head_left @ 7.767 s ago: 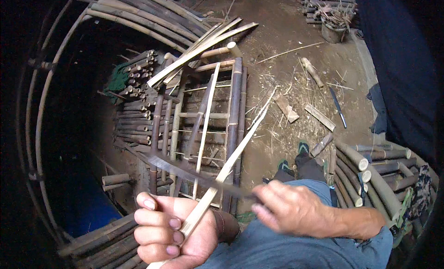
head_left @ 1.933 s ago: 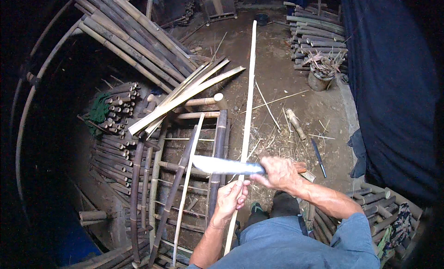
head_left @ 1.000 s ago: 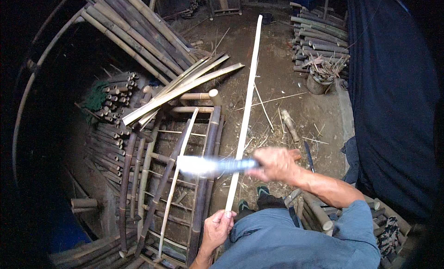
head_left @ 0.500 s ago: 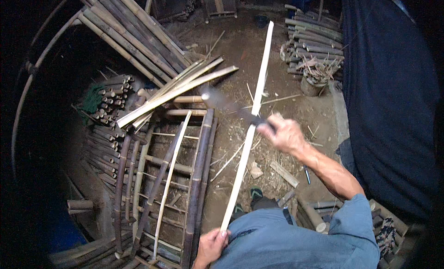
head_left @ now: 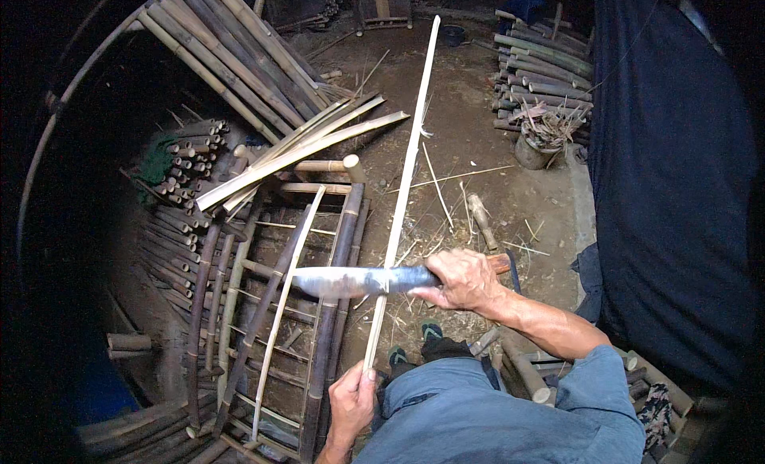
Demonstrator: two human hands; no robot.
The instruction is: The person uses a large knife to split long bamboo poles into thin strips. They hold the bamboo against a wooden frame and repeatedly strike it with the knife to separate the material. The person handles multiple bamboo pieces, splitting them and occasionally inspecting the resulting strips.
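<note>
A long pale bamboo strip (head_left: pixel 407 173) runs away from me, slightly tilted to the right at its far end. My left hand (head_left: pixel 351 400) is closed around its near end, low in the picture. My right hand (head_left: pixel 464 279) grips a machete (head_left: pixel 343 281) whose brown wooden handle end shows behind the fist. The broad blade lies crosswise at the strip, touching it in its nearer half, its tip pointing left over a bamboo frame (head_left: pixel 348 241). Another thin pale strip (head_left: pixel 296 257) leans on that frame.
Split bamboo pieces (head_left: pixel 303 157) rest across the frame's far end. Stacked poles (head_left: pixel 187 165) stand at left, with more poles (head_left: pixel 546 69) at far right beside a container of shavings (head_left: pixel 538 149). A dark cloth (head_left: pixel 669 185) hangs at right. Offcuts (head_left: pixel 481 222) litter the floor.
My right hand has come down nearer to me with the machete, which has swung level across the strip. The strip's far end has shifted left; my left hand still holds its near end.
</note>
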